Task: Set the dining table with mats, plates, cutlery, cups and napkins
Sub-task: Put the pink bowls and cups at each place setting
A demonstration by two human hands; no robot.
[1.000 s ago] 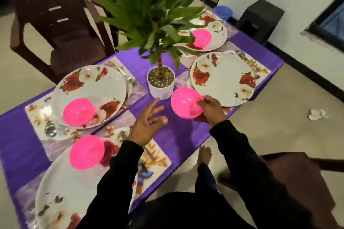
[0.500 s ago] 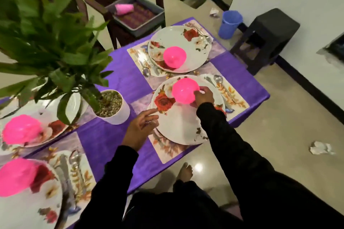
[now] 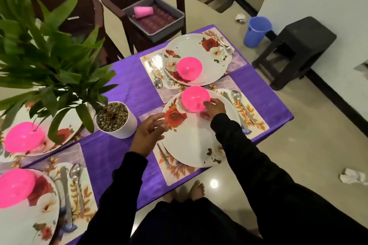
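Two hands are working over the table corner nearest the black stool. The right hand [image 3: 214, 108] is lying on the near plate [image 3: 196, 141], its fingers curled against the near side of the pink bowl [image 3: 195, 98]; whether they are gripping the rim or only touching it cannot be told. The left hand [image 3: 148, 134] is hovering at the plate's left rim, fingers loosely spread and holding nothing.

The bowl is sitting at the far part of that plate, directly ahead of the right hand and up and to the right of the left hand, so the right hand is plainly the nearer. Being round, the bowl is offering no long axis to align.

Outward, a spoon [image 3: 237, 96] and a knife are lying on the mat [image 3: 256, 123] right of the plate, toward the table's right edge. The far setting's plate [image 3: 211, 65] is lying just beyond the bowl, so room there is looking tight; open plate surface is lying toward the person. The potted plant [image 3: 116, 119] is standing left, near the table's middle. A pink cup [image 3: 143, 12] is lying on its side in a grey tray [image 3: 169, 28] on the chair beyond the far edge. Judged from this, cups and napkins are still awaiting placement.
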